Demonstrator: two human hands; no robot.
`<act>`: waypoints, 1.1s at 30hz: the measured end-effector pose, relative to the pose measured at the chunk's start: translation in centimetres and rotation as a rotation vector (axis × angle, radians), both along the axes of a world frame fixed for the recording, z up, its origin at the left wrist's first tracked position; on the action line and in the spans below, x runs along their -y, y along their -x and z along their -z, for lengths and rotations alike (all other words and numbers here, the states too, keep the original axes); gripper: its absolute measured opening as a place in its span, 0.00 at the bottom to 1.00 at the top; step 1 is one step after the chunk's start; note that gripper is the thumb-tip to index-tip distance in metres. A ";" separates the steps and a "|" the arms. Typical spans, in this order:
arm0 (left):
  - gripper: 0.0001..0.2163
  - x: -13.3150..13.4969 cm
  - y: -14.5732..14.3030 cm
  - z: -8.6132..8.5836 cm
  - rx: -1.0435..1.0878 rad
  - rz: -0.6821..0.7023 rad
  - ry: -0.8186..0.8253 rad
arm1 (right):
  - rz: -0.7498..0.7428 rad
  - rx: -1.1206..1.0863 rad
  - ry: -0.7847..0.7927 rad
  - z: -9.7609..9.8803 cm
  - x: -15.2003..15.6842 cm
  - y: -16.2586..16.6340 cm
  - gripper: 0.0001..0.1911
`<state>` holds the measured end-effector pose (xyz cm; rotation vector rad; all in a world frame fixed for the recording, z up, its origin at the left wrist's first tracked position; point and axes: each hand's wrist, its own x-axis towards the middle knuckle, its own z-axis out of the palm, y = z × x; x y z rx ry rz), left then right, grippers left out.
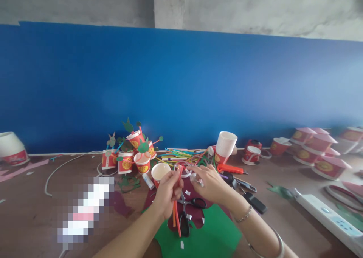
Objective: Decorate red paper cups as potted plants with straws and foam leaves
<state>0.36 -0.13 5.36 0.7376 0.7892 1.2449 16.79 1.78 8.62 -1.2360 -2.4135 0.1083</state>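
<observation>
- Left hand (170,193) grips slim red and orange plastic straws (177,219).
- Below it, they point toward six o'clock, long axis nearly twelve-to-six.
- Right hand (208,182), toward three o'clock, clasps a small whitish object (197,180).

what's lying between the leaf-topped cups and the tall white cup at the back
In the head view, a loose spread of coloured straws lies between the leaf-topped cups and the tall white cup, with another cup partly hidden beside the latter.

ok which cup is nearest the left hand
The open red cup just beyond the left hand, its pale inside showing; all other cups stand farther away.
</observation>
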 end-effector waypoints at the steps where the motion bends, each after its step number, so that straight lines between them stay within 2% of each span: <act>1: 0.18 0.1 0.0 0.0 -0.029 0.027 -0.011 | 0.009 0.011 0.021 0.1 0.0 0.0 0.23; 5: 0.17 0.5 -0.1 -0.1 -0.122 0.196 -0.023 | 0.015 -0.028 0.156 0.6 -0.3 -0.4 0.28; 9: 0.16 0.6 -0.1 0.0 -0.175 0.327 -0.017 | -0.100 -0.176 0.342 1.3 -1.0 -0.9 0.30; 14: 0.16 0.4 -0.2 0.4 -0.205 0.307 -0.033 | -0.099 -0.341 0.401 1.9 -1.5 -0.8 0.26; 20: 0.20 0.4 -0.2 0.4 -0.181 0.322 -0.049 | -0.097 -0.371 0.430 2.2 -1.6 -0.6 0.34; 23: 0.20 0.4 -0.2 0.5 -0.208 0.362 -0.034 | -0.116 -0.426 0.475 2.2 -1.8 -0.6 0.34; 29: 0.18 0.4 -0.2 0.7 -0.288 0.487 0.015 | -0.180 -0.609 0.685 1.9 -1.9 -0.5 0.27; 33: 0.18 0.4 -0.2 0.4 -0.312 0.532 0.054 | -0.219 -0.703 0.812 1.6 -1.7 -0.4 0.26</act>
